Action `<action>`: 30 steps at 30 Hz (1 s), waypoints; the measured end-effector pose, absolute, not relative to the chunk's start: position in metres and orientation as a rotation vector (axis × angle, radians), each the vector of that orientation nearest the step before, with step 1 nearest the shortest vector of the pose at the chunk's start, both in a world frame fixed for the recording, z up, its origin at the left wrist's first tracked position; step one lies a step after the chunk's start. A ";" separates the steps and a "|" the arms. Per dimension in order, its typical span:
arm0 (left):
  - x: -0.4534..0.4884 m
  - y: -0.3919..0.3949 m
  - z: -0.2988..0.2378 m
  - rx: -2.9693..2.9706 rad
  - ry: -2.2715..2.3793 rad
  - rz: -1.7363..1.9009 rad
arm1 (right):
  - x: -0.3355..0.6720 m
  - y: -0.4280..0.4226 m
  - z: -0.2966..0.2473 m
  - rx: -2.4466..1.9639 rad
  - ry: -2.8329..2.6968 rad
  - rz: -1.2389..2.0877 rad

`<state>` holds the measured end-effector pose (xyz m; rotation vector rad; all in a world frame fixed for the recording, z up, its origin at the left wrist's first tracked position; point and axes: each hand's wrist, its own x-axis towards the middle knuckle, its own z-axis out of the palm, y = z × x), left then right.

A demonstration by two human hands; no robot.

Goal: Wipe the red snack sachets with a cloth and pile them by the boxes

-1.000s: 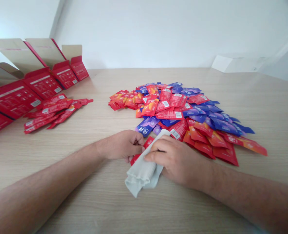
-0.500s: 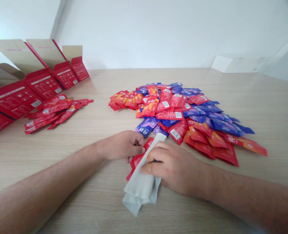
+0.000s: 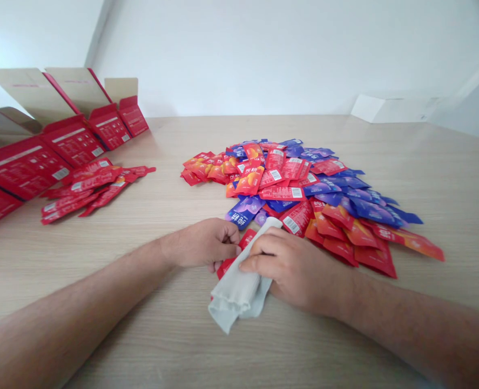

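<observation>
My left hand [image 3: 210,243] pinches the left edge of a red sachet [image 3: 246,238] low in the middle of the table. Over that sachet lies a folded whitish cloth [image 3: 239,283], which hides most of it. My right hand [image 3: 294,267] is closed on the cloth, thumb and fingers along its upper side. Just beyond both hands spreads a heap of red-orange and purple sachets [image 3: 283,173]. A purple sachet [image 3: 245,210] at the heap's near edge lies close to my left hand.
On the left, open red cartons [image 3: 73,141] stand in a row with their flaps up. A smaller pile of red sachets [image 3: 89,186] lies in front of them. At the back right, a white box [image 3: 393,109] rests on the wooden table [image 3: 162,335] by the wall.
My right hand has slid the cloth slightly up and to the right along the sachet, and the cloth's lower end has shifted. My left hand stays almost in place.
</observation>
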<state>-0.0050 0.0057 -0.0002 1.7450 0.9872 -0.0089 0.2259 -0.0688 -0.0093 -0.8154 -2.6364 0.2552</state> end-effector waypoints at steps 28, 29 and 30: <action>-0.006 0.007 -0.001 1.774 0.977 -0.017 | 0.226 -0.069 -0.008 -0.702 -2.710 0.254; -0.006 0.007 -0.001 1.774 0.974 -0.016 | 0.226 -0.069 -0.009 -0.696 -2.714 0.259; -0.006 0.007 -0.002 1.771 0.973 -0.019 | 0.227 -0.069 -0.010 -0.718 -2.701 0.260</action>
